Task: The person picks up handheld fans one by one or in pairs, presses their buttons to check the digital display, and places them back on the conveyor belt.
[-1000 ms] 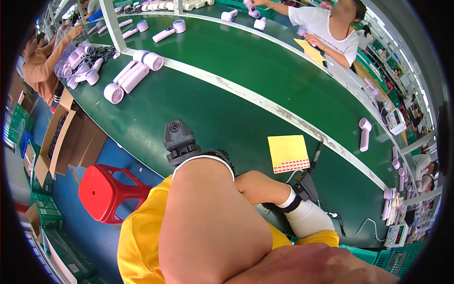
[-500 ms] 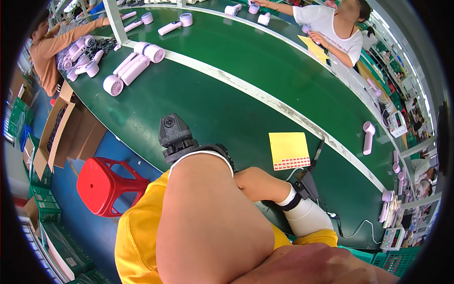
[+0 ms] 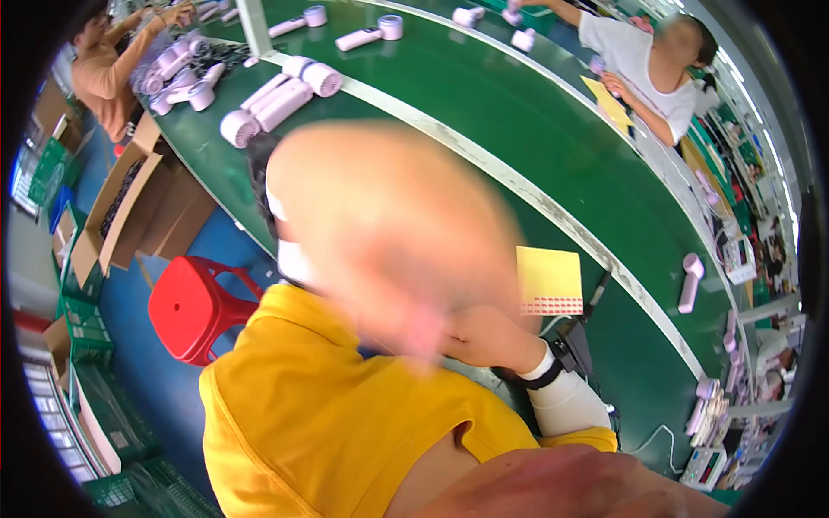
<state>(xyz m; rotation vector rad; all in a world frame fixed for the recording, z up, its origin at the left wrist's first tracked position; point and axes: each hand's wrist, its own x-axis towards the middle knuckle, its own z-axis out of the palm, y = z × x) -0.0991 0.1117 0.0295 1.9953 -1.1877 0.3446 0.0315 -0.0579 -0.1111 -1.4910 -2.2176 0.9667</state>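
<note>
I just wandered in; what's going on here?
A person in yellow sleeves has both hands close together above a green table. The left hand is a blur, overlapping the right hand, so whether either holds anything can't be told. Just beyond the right hand lies a yellow sheet with red marks. Pale purple handheld fans lie farther off at left. Across the table, a worker in white has one hand by another yellow sheet.

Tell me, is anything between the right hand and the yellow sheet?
Yes, a thin white cord seems to lie between the right hand and the yellow sheet, near its bottom edge. The blurred left hand hides some of the view.
</note>
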